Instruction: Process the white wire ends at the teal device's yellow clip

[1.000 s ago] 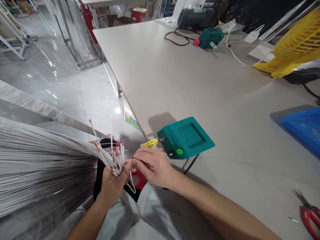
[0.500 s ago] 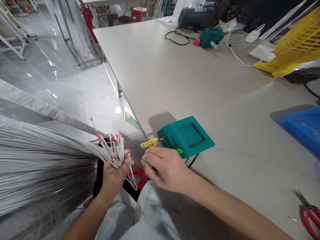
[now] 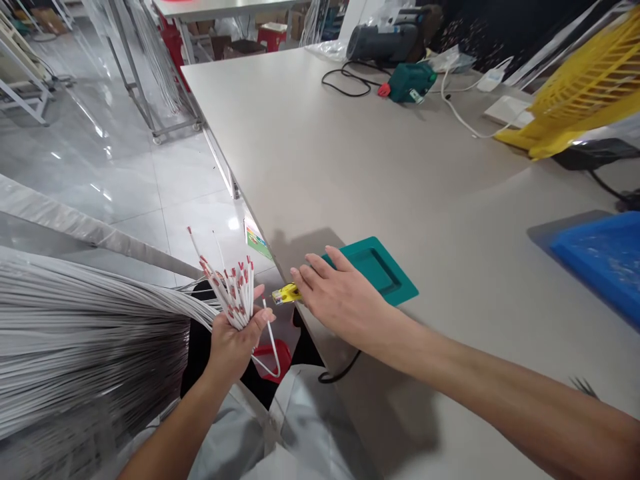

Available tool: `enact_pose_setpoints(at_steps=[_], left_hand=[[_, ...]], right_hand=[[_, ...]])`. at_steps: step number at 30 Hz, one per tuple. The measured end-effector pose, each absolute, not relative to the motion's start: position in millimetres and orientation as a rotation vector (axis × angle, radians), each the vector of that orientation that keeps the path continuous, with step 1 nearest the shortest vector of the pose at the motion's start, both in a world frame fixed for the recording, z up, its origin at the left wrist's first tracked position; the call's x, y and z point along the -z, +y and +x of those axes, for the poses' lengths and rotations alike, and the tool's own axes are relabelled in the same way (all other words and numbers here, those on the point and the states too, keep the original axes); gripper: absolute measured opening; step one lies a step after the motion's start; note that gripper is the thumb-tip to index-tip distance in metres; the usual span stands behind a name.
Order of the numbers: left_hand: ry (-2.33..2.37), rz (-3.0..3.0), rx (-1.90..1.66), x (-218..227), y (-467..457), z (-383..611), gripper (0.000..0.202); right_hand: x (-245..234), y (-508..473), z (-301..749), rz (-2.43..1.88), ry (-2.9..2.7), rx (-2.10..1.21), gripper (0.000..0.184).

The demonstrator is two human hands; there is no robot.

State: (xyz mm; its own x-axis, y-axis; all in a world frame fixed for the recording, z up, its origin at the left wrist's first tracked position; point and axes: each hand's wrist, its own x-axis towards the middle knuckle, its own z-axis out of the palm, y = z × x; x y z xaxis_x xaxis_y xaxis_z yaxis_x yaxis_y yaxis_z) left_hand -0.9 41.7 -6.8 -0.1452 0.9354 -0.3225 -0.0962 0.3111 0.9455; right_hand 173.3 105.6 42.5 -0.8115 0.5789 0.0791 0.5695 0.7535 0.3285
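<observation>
My left hand (image 3: 239,343) is closed round a bundle of white wires (image 3: 233,293) with red tips, fanned upward. One wire (image 3: 274,347) from it bends down in a loop, its red end by my thumb and fingertips. Over the table's near left edge my right hand (image 3: 345,297) lies palm down, fingers stretched out, on or just above a green device (image 3: 400,270) with a recessed tray; whether it touches is unclear. A yellow tool-like piece (image 3: 285,294) pokes out past my right fingers toward the left hand. My hand hides the device's button.
A thick mass of white wires (image 3: 90,320) hangs at my left. On the table (image 3: 320,147) are a blue tray (image 3: 595,257), a yellow fan (image 3: 580,87), a second green device (image 3: 413,81) and a dark motor (image 3: 383,43). A red container (image 3: 273,360) is below.
My right hand has opened from a curled pinch and moved up over the green device, covering its button. The left hand still holds the wires and has shifted slightly right.
</observation>
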Motion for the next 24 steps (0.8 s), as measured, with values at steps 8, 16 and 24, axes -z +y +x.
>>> enact_pose_setpoints(at_steps=[8,16,24], left_hand=[[1.438,0.874,-1.098,6,45,4,0.035],[1.5,0.883,-1.11,10,46,13,0.022],[1.536,0.882,-1.099,11,47,15,0.03]], right_hand=[[-59,122,162,0.889,2.729,-0.107,0.017],[-52,125,166,0.899,2.734,-0.026,0.017],[-52,125,168,0.972,2.786,-0.064,0.021]])
